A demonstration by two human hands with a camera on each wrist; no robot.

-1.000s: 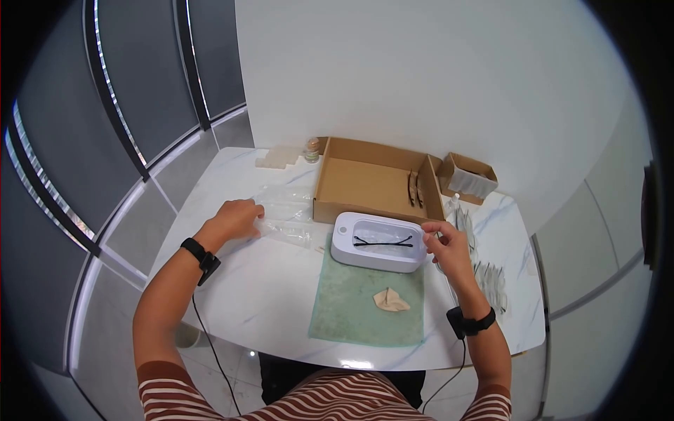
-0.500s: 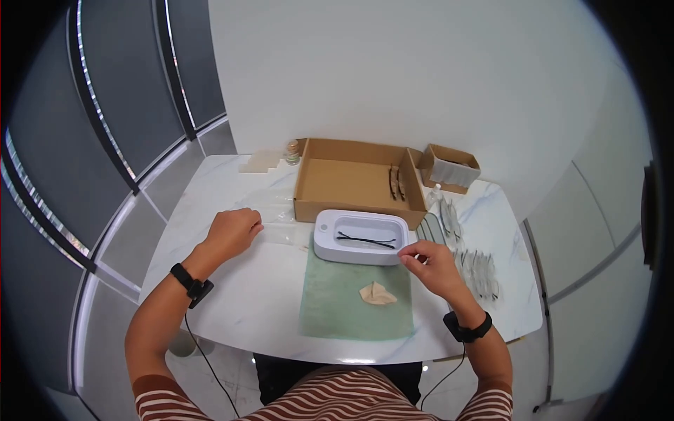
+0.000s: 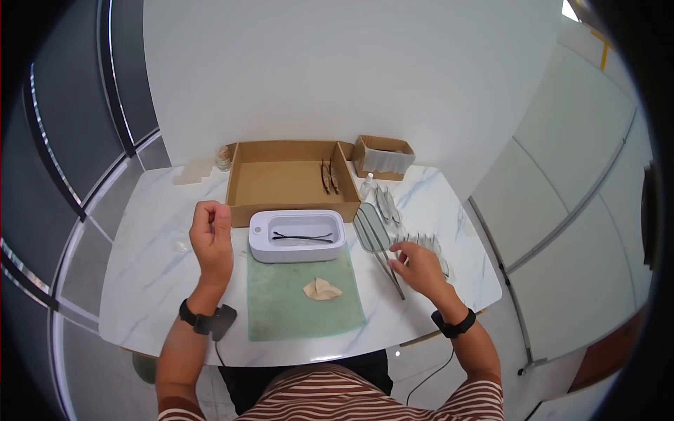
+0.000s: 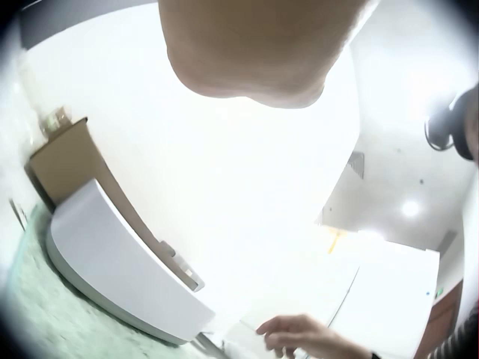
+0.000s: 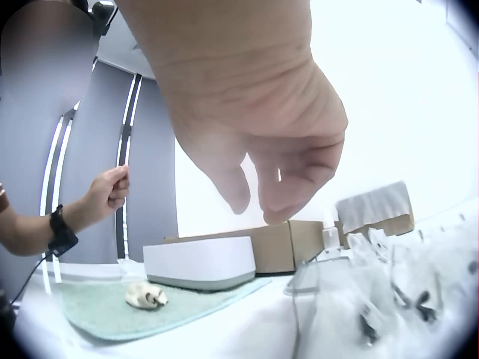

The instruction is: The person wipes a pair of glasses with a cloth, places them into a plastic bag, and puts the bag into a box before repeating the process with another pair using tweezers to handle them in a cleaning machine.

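My left hand (image 3: 214, 242) is raised over the table's left part, its fingers curled in with nothing visible in them; in the right wrist view this hand (image 5: 107, 196) is a fist. The right hand (image 3: 420, 268) hovers beside clear-wrapped items (image 3: 414, 242) and a grey-rimmed lid or basket (image 3: 372, 228) with long thin bars, its fingers loosely bent. A gap shows between thumb and fingers of this hand (image 5: 262, 142) in the right wrist view. Between the hands stands a white oblong device (image 3: 298, 256), black-framed glasses (image 3: 303, 237) lying in its basin.
A tan cloth (image 3: 322, 289) lies on the green mat (image 3: 302, 319). Behind are a shallow cardboard box (image 3: 281, 175) with two dark pieces inside, a smaller box (image 3: 385, 161), a clear bottle (image 3: 367, 185) and a jar (image 3: 224, 158). Clear plastic (image 3: 181, 242) lies at left.
The head view has turned to the right. My left hand has risen from the clear plastic bags, fingers now curled in. My right hand has moved from the white device's edge to the wrapped items.
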